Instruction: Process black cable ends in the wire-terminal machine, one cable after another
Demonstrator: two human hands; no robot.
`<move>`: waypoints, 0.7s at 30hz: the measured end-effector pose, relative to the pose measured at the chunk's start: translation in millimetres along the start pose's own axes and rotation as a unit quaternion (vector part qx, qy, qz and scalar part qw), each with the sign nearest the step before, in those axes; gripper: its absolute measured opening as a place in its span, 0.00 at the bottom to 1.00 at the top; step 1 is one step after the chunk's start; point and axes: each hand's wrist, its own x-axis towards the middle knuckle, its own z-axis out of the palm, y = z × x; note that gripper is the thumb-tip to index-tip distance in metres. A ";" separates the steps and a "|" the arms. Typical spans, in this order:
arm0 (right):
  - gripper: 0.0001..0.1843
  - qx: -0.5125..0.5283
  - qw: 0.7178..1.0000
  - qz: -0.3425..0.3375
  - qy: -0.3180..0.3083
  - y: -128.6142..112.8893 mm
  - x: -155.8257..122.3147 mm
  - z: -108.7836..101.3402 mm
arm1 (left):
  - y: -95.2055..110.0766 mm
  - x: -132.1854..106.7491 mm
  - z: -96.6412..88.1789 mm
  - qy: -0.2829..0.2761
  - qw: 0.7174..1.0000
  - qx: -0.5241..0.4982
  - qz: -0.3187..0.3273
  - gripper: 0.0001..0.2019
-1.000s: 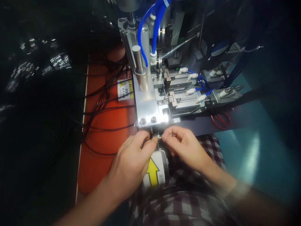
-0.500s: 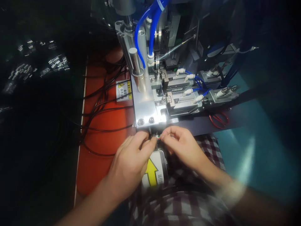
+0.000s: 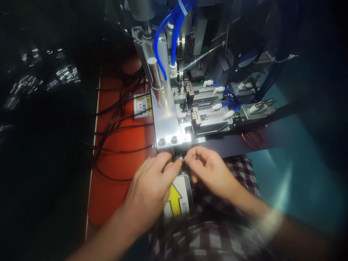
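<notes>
A: Head view: left hand (image 3: 148,192) and right hand (image 3: 212,170) each have a grip pinched closed on the thin wire end (image 3: 182,158), just below the machine plate (image 3: 165,123).
B: Risky, I'd say. Such a tiny hold could slip and splay the strands.
A: Compared with half a second back, it's the same pinch in the same spot.

A factory assembly station. A bolted metal machine (image 3: 165,123) fills the bench, fed by blue air hoses (image 3: 159,40) and fitted with small pneumatic cylinders (image 3: 257,107). A yellow warning label (image 3: 141,105) sits beside it, and a yellow arrow sticker (image 3: 176,197) at its front. Black cables (image 3: 119,119) run over an orange mat (image 3: 114,188). Small metal parts (image 3: 65,72) lie heaped at the left, and red scissors (image 3: 252,139) at the right.
</notes>
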 end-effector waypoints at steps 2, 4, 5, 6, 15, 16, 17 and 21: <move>0.06 0.010 1.000 0.009 -0.007 0.9 0.6 0.3 | -0.1 -0.6 0.4 0.001 1.000 0.002 -0.001 0.14; 0.06 0.018 1.000 0.006 -0.012 3.0 0.4 1.2 | -0.6 -1.8 1.5 0.000 1.000 -0.005 -0.004 0.14; 0.06 0.020 1.000 0.000 -0.011 4.3 -0.1 1.9 | -0.8 -2.6 2.3 -0.002 1.000 -0.008 -0.004 0.14; 0.06 0.017 1.000 -0.012 -0.006 5.6 -0.8 2.7 | -1.0 -3.2 3.1 -0.004 1.000 -0.011 -0.005 0.14; 0.09 0.030 0.998 0.053 -0.016 -0.7 2.6 2.7 | -1.3 -4.2 4.2 -0.013 1.000 -0.015 -0.011 0.16; 0.10 0.042 0.997 0.066 -0.025 -2.1 3.7 1.5 | -1.6 -4.2 3.8 -0.020 1.000 -0.020 -0.014 0.16; 0.10 0.050 0.996 0.069 -0.030 -2.8 4.3 0.2 | -1.9 -4.1 3.6 -0.024 0.999 -0.026 -0.019 0.17; 0.07 0.041 0.999 0.034 0.000 0.7 2.4 -2.5 | -2.6 -4.2 3.7 -0.025 0.999 -0.042 -0.025 0.17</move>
